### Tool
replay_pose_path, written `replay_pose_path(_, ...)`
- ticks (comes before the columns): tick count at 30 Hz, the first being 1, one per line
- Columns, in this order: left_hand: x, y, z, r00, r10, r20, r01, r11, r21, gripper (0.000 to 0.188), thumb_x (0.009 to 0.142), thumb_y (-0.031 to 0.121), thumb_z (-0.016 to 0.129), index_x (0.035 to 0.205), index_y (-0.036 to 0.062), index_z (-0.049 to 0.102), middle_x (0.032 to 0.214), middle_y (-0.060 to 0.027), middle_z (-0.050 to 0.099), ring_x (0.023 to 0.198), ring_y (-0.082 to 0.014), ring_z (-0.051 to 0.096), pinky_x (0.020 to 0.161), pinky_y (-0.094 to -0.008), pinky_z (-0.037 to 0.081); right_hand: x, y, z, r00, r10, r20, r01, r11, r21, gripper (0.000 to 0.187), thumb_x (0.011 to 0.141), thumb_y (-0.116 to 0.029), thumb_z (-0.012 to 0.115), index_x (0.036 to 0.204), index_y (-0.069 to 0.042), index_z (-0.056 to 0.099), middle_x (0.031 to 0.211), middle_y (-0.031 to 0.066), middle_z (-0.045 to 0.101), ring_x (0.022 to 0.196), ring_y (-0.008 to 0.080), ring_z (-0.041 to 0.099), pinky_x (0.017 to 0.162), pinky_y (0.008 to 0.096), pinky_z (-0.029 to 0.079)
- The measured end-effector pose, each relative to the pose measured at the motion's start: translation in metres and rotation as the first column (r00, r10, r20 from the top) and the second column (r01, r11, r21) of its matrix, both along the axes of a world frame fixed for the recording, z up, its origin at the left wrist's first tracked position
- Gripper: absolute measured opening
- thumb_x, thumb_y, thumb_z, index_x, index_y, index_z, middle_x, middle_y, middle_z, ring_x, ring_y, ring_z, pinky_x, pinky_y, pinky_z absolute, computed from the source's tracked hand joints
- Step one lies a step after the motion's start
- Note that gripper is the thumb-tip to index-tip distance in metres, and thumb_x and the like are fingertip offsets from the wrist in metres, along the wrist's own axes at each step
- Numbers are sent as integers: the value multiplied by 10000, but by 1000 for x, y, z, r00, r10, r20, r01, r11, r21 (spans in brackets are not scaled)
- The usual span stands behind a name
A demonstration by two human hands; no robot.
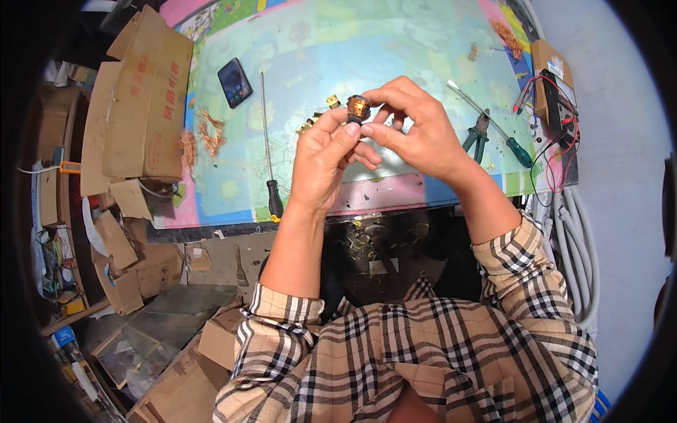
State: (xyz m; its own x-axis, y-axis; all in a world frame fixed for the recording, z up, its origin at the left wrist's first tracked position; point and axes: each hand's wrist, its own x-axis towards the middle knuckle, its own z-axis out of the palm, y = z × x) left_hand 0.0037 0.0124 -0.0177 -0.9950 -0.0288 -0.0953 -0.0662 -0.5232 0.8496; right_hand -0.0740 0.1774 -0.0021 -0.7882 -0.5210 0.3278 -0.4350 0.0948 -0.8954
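Between my two hands, raised above the table, is a small coil of copper wire (pixel 358 108) on a black bobbin. My left hand (pixel 326 153) pinches it from below and the left with thumb and fingers. From the right, my right hand (pixel 416 121) has its thumb and index finger closed on the coil's edge, the other fingers curled. Behind my left fingers lie a few small brass-coloured and yellow-wrapped pieces (pixel 333 101). To the left of that hand rests a long screwdriver (pixel 273 199) with a black handle.
A phone (pixel 235 83) and tangled copper wire (pixel 211 132) lie left, beside a cardboard box (pixel 149 106). At right are pliers (pixel 478 135), a green-handled screwdriver (pixel 519 151) and a multimeter (pixel 557 106) with red and black leads. More copper wire (pixel 508 39) lies far right.
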Motion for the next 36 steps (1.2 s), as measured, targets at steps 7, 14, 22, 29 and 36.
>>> replay_pose_path(7, -3, 5, 3, 997, -73, 13, 71, 994, 82, 359, 1010, 208, 493, 1243, -66, 497, 1164, -211, 635, 741, -225, 693, 675, -328, 582, 1, -7, -5, 990, 0, 140, 7, 998, -55, 289, 835, -212, 731, 1066, -38, 713, 939, 69, 626, 842, 142, 610, 715, 279, 474)
replay_pose_path(14, -4, 13, 4, 999, -25, 45, 29, 995, -98, 372, 1024, 256, 470, 1186, -67, 555, 994, -160, 673, 734, -221, 689, 663, -324, 567, 0, -9, -7, 934, 47, 353, -12, 995, -99, 270, 859, -192, 709, 1071, -25, 700, 992, 95, 634, 883, 158, 624, 805, 311, 503)
replay_pose_path(22, 2, 14, 10, 940, 338, -45, -320, 830, -456, 145, 978, 119, 576, 982, -18, 624, 868, -89, 684, 655, -113, 612, 618, -252, 509, 5, -9, -1, 983, -7, 183, 16, 999, -50, 257, 828, -143, 707, 1051, -18, 678, 974, 95, 645, 899, 183, 642, 825, 315, 511)
replay_pose_path(29, 5, 19, 13, 901, 382, -205, -431, 743, -512, 146, 966, 90, 591, 1017, -30, 655, 864, -64, 682, 671, -91, 601, 615, -235, 506, 7, -10, 2, 997, -78, 22, 79, 997, -12, 236, 813, -95, 712, 1040, -35, 680, 927, 84, 639, 827, 178, 600, 758, 308, 499)
replay_pose_path(36, 3, 17, 11, 900, 393, -186, -427, 715, -554, 137, 955, 92, 611, 985, -32, 661, 822, -47, 679, 651, -88, 607, 605, -232, 507, 8, -10, 0, 985, -112, -130, 116, 993, 25, 236, 780, -47, 721, 1012, -42, 678, 920, 96, 633, 848, 241, 643, 729, 337, 520)
